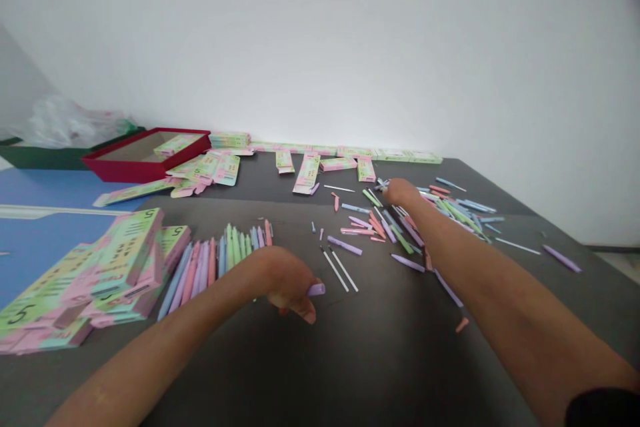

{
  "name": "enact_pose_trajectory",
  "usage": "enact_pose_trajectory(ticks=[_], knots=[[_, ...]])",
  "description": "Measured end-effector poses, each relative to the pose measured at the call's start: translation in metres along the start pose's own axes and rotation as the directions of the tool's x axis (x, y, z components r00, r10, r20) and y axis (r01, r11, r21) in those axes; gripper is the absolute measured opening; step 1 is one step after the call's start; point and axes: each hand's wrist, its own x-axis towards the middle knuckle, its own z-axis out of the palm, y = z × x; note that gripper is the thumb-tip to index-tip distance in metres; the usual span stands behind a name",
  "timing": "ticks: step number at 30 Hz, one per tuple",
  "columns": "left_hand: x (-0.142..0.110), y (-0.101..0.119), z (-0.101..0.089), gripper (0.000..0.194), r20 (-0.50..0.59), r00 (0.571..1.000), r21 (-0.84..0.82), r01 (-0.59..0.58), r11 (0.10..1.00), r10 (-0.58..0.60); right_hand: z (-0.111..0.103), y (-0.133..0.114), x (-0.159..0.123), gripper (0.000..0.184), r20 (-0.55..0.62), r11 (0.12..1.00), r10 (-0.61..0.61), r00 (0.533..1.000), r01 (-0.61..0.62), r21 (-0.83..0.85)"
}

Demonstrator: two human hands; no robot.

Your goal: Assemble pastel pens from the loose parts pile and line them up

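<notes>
My left hand (290,280) is closed around a purple pen barrel (316,289), whose hollow end sticks out past the thumb. Two white ink refills (340,270) lie on the table just to its right. On its other side is a row of assembled-looking pens (200,267) in blue, purple, pink and green. My right hand (403,193) reaches far out into a scattered heap of pen parts (460,213). Its fingers are hidden behind the back of the hand, so whether they grip anything does not show. A purple barrel (345,245) lies between both hands.
Stacked pen boxes (125,253) stand at the left, near a blue surface (30,227). Behind are a red tray (150,163) and a green tray (50,157) with plastic bags. More boxes (350,152) line the wall along the dark table (390,373).
</notes>
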Motion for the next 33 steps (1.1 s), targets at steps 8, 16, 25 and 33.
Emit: enact_pose_trajectory(ticks=[8,16,25,33], knots=[[-0.004,0.006,0.002,0.042,0.003,0.998,0.023,-0.057,0.998,0.057,-0.016,-0.003,-0.06,0.031,-0.103,0.992,-0.11,0.989,0.115,0.048],[-0.001,0.011,0.003,0.034,0.039,0.996,0.031,-0.077,0.997,0.075,0.0,-0.049,-0.169,0.02,-0.198,0.69,-0.657,0.727,0.686,0.231],[-0.008,0.008,0.0,0.034,0.032,0.995,0.005,-0.099,0.995,0.099,0.026,-0.056,-0.181,0.033,-0.346,0.519,-0.704,0.62,0.782,0.345],[-0.005,0.007,0.001,0.037,0.026,0.996,-0.001,-0.08,0.997,0.08,0.023,-0.049,-0.188,0.009,-0.225,0.806,-0.34,0.913,0.406,0.43]])
